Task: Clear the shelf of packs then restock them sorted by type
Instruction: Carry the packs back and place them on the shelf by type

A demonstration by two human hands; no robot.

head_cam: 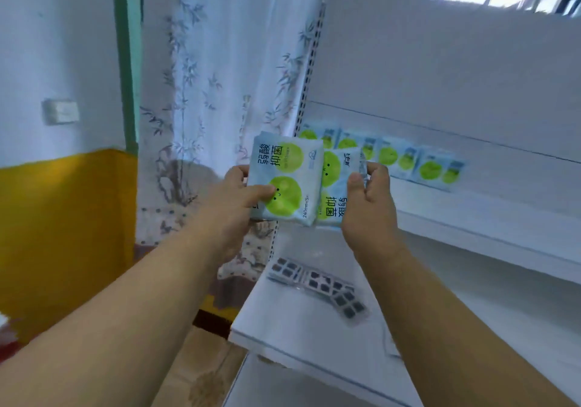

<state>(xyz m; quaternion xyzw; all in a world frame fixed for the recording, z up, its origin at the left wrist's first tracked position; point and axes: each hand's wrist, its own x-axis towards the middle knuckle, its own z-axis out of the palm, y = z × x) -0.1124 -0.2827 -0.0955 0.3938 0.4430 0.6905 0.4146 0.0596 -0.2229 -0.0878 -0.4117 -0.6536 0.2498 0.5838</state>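
**Green-dotted packs in both hands, row half built**

Slippery film is your main risk: each pack is held by thumb and fingers at one edge only, and the two overlap where they meet, so a nudge between them could slide one out and drop it onto the lower shelf (301,328) or past its front lip to the floor.

Your left hand (235,196) grips the left pack (283,180), thumb pressed on the lower green circle, fingers curled behind the left edge. Your right hand (371,196) pinches the right pack (333,186) at its right edge; that pack sits partly behind the left one and appears turned the other way up, so it may go in mismatched unless you rotate it.

Below and beyond your hands, the dark blister packs (317,284) lie loose on the lower shelf, a different type that I judge must stay separate.

Farther back, the row of matching packs (393,158) stands on the upper shelf (471,215), just behind your right hand. Setting a pack down carelessly could topple that row.
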